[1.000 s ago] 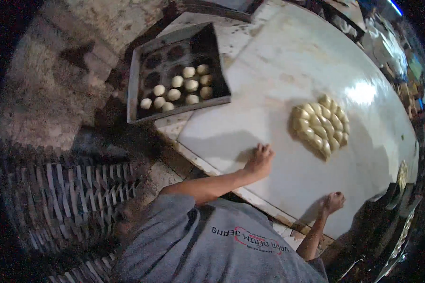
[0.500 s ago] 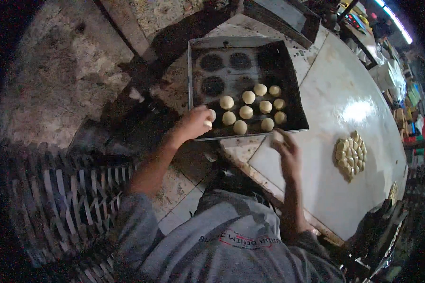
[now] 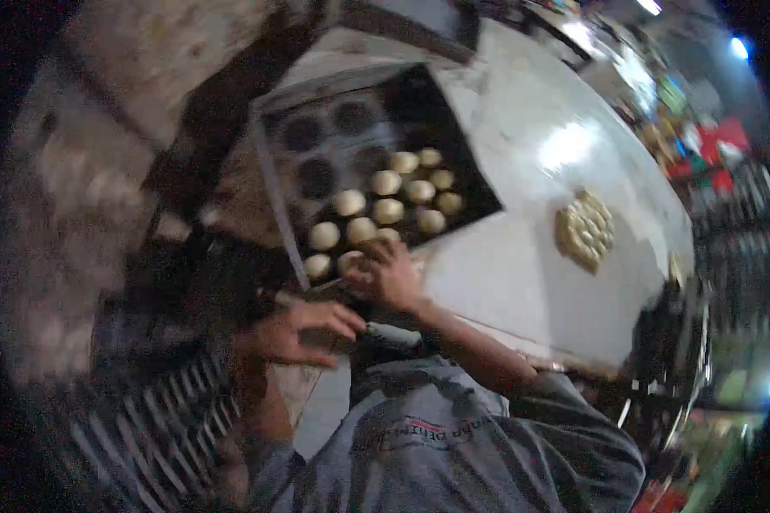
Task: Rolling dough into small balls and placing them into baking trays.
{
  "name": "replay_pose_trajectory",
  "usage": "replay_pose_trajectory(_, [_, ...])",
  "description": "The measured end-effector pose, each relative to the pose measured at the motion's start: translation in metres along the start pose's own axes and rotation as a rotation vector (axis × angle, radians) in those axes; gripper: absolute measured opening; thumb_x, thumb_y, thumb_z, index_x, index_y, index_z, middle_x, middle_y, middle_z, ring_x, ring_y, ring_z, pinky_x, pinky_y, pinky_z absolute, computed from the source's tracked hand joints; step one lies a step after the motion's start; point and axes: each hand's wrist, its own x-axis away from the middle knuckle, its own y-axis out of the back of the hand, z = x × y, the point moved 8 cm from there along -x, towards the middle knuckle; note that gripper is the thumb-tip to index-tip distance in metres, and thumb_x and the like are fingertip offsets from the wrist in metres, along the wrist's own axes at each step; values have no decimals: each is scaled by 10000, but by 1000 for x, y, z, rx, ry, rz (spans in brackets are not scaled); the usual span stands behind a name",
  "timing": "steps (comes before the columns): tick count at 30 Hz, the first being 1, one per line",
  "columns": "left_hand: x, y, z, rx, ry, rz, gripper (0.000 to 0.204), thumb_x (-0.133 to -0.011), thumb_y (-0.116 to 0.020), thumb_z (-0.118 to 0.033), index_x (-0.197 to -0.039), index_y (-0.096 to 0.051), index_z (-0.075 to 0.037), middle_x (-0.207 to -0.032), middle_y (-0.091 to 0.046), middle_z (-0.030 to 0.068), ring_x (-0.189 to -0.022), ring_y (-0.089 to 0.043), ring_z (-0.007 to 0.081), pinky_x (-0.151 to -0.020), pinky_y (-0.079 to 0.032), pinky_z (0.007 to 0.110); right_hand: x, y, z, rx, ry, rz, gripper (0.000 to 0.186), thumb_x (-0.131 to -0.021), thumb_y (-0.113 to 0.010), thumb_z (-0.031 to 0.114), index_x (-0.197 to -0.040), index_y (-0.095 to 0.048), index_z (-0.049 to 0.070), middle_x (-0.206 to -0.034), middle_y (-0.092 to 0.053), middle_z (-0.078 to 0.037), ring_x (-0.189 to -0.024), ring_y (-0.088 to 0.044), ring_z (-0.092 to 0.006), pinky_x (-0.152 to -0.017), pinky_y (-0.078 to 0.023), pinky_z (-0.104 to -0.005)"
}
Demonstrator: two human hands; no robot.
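Round pale dough balls sit spaced apart in a dark square metal tray, filling its near and right parts. My right hand reaches over the tray's near rim, its fingers curled down around a dough ball at the near edge and partly covering another beside it. My left hand hovers just outside the near left corner, blurred, fingers stretched out and nothing in them. Dark round marks show on the tray's bare far-left floor.
A white tabletop spreads right of the tray, carrying a cluster of small dough pieces. Beyond the tray stands another dark metal tray. A slatted rack or stack lies at lower left.
The view has turned, so tray and table appear shifted left and tilted. My left hand has let go of its dough ball and drawn back; my right hand has come over the tray's near edge.
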Motion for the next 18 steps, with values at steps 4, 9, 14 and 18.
replay_pose_trajectory(4, [-88, -92, 84, 281, 147, -3, 278, -803, -744, -177, -1007, -641, -20, -1139, -632, 109, -1057, -593, 210, -935, -448, 335, 30, 70, 6, 423, 182, -150, 310, -724, -700, 97, -1030, -651, 87, -1170, -558, -148, -1141, -468, -362, -974, -398, -460])
replay_pose_trajectory(9, [-186, -184, 133, 149, 317, -69, 295, -833, -705, -262, -987, -654, -17, -1010, -659, 107, -949, -629, 216, -849, -480, 328, 142, 265, -78, 468, -354, -761, 175, -799, -618, 6, -958, -635, 80, -1134, -564, -149, -1079, -502, -343, -936, -406, -425])
replay_pose_trajectory(14, [-286, -201, 137, -529, 142, -49, 179, -759, -711, -240, -868, -671, -103, -999, -644, 68, -966, -563, 268, -872, -454, 388, 308, 442, -162, 843, -786, -992, 185, -860, -572, 208, -934, -639, 52, -911, -603, -154, -951, -542, -342, -878, -422, -427])
replay_pose_trajectory(18, [-363, -191, 173, -623, 149, -329, 173, -784, -692, -244, -820, -640, -83, -923, -650, 79, -869, -583, 265, -780, -461, 406, 379, 544, -246, 879, -1130, -992, 324, -881, -548, 353, -977, -654, 62, -1030, -620, -116, -1010, -537, -328, -917, -405, -431])
